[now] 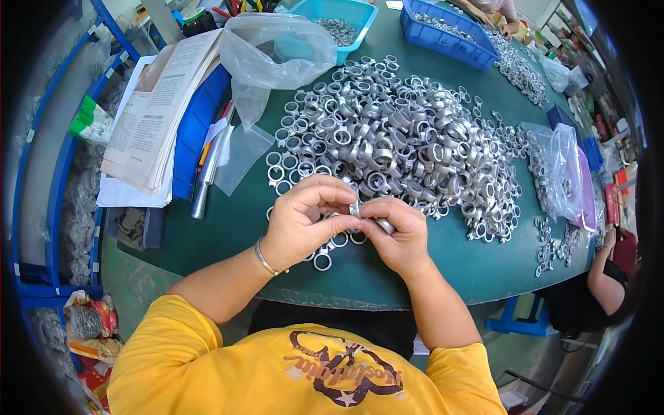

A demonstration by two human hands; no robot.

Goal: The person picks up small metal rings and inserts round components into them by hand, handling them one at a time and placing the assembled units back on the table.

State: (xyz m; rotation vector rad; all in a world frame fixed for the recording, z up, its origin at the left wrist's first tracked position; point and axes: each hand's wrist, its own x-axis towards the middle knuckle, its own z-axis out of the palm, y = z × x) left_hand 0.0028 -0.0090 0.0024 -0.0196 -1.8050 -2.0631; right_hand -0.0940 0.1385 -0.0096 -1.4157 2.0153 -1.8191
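Both my hands meet over the near edge of a large heap of silver metal rings with small lugs (387, 131). My left hand (304, 218), with a bangle at the wrist, is closed, its thumb and fingers pinching a small metal ring (355, 208) seen nearly edge-on. Fingertips of my right hand (400, 238) touch near it. A second piece of bright metal (384, 225) shows between the right thumb and curled fingers. Whether it is a separate ring is hidden by the fingers. A few loose rings (322, 261) lie flat below my left hand.
The green table (228, 235) curves along my front. Papers (155, 117), a blue bin (200, 131), a metal rod (200, 197) and a plastic bag (277, 52) are at left. Turquoise (363, 24) and blue trays (449, 38) stand behind. Other people sit at the far and right sides.
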